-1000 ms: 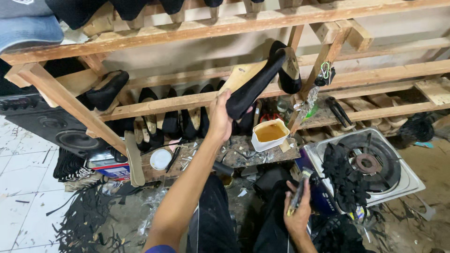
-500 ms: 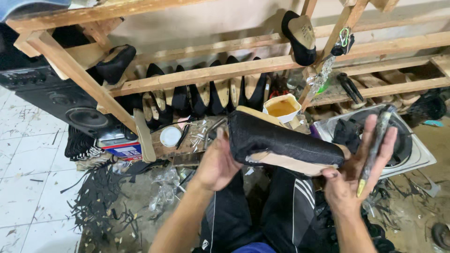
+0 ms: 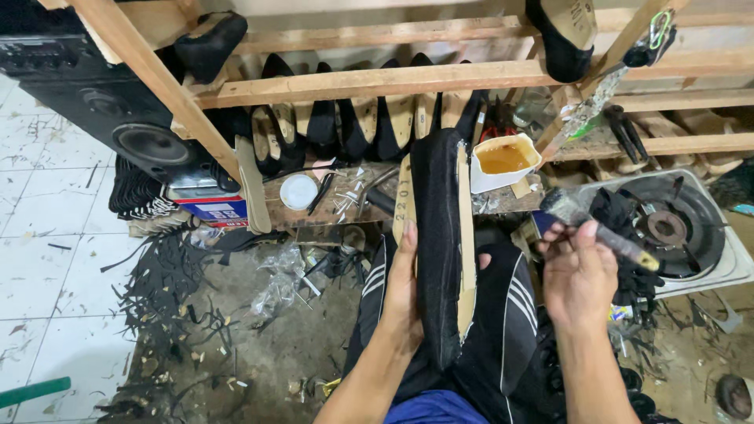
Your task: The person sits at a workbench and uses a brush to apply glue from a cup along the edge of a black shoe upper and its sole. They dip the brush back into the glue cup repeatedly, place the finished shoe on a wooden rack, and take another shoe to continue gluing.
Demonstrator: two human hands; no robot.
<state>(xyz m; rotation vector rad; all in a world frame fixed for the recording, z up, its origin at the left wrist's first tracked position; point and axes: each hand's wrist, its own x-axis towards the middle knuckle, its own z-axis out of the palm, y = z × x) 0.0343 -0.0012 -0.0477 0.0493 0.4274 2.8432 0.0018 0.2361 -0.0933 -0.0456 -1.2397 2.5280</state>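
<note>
— What has the left hand (image 3: 402, 294) got?

— Its grip is closed along the side of a black shoe upper on its last (image 3: 438, 235), stood on end over the lap, pale sole edge facing right.

— And the right hand (image 3: 580, 276)?

— Fingers wrapped round a glue brush (image 3: 598, 229), bristles up-left, just right of the shoe.

— Anything nearby?

— A white tub of amber glue (image 3: 503, 161) on the work surface (image 3: 345, 206), beside a gas stove (image 3: 691, 235).
</note>
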